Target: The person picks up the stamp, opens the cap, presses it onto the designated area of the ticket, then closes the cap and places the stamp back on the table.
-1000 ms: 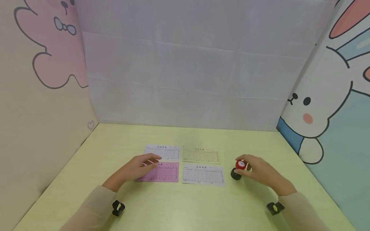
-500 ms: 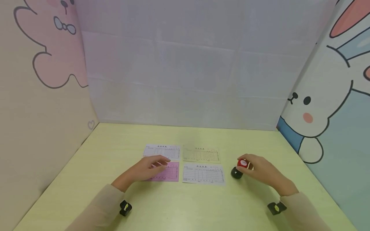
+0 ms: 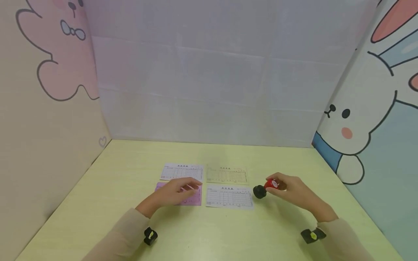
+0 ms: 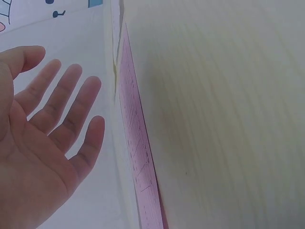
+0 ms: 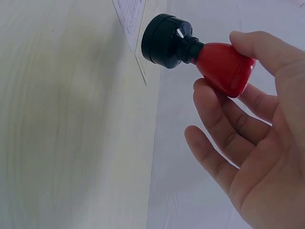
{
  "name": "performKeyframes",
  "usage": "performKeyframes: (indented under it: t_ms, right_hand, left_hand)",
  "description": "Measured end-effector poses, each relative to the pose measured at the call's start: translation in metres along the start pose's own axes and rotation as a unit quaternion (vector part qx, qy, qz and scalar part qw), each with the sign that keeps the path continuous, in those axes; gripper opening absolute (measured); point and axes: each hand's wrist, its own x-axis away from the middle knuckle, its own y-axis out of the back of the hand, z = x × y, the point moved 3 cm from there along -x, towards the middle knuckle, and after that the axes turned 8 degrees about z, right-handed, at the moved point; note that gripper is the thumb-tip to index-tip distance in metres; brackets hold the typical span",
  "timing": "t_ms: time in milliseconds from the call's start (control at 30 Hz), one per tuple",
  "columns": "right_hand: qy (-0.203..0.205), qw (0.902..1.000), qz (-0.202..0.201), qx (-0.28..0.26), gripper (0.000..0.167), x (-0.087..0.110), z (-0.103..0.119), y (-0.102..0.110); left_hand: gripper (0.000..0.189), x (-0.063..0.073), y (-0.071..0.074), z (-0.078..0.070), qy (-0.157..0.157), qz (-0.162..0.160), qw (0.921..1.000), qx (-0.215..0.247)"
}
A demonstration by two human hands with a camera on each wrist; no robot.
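My right hand [image 3: 291, 189] pinches the red handle of a stamp [image 5: 224, 64] between thumb and fingers. The stamp is tilted so that its black round end [image 3: 259, 191] points left, held above the table near the right edge of the lower white form. Over the pink form [image 3: 196, 198] hovers my left hand [image 3: 173, 193], fingers relaxed and holding nothing; it hides part of that paper. In the left wrist view the left palm [image 4: 38, 162] and loosely spread fingers show beside the pink sheet [image 4: 138, 148].
Printed forms lie in two rows: a white one [image 3: 181, 172] and a pale yellow one [image 3: 227, 175] behind, the pink and another white one [image 3: 229, 197] in front. Walls with cartoon figures flank the yellowish table [image 3: 209, 232], and a pale sheet [image 3: 209, 79] covers the back.
My left hand has moved right across the pink form. In my right hand the stamp has tipped from steeper to more sideways, its black end swinging left.
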Motion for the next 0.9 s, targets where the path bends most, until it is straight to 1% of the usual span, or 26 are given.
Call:
performKeyframes:
  t_ms: [133, 300, 433, 633, 767, 900]
  right_hand:
    - [0.003, 1.0000, 0.005, -0.006, 0.034, 0.001, 0.001, 0.000]
    - [0.008, 0.9989, 0.022, -0.040, 0.029, 0.000, 0.002, -0.004]
    - [0.008, 0.9975, 0.035, -0.061, 0.030, -0.001, 0.004, -0.008]
    - [0.019, 0.9932, 0.044, -0.106, 0.033, -0.006, 0.004, -0.015]
    - [0.028, 0.9865, 0.054, -0.152, 0.035, -0.010, 0.005, -0.022]
    - [0.035, 0.9724, 0.070, -0.220, 0.038, -0.014, 0.008, -0.029]
  left_hand:
    - [0.031, -0.003, -0.004, -0.004, -0.007, 0.004, 0.9998, 0.017]
    - [0.035, -0.010, -0.012, -0.009, -0.022, 0.012, 0.9990, 0.038]
    - [0.041, -0.017, -0.018, -0.013, -0.035, 0.019, 0.9980, 0.050]
    - [0.042, -0.027, -0.023, -0.021, -0.040, 0.009, 0.9962, 0.077]
    - [0.042, -0.033, -0.027, -0.026, -0.031, -0.009, 0.9948, 0.097]
    - [0.045, -0.038, -0.034, -0.028, -0.018, -0.029, 0.9935, 0.109]
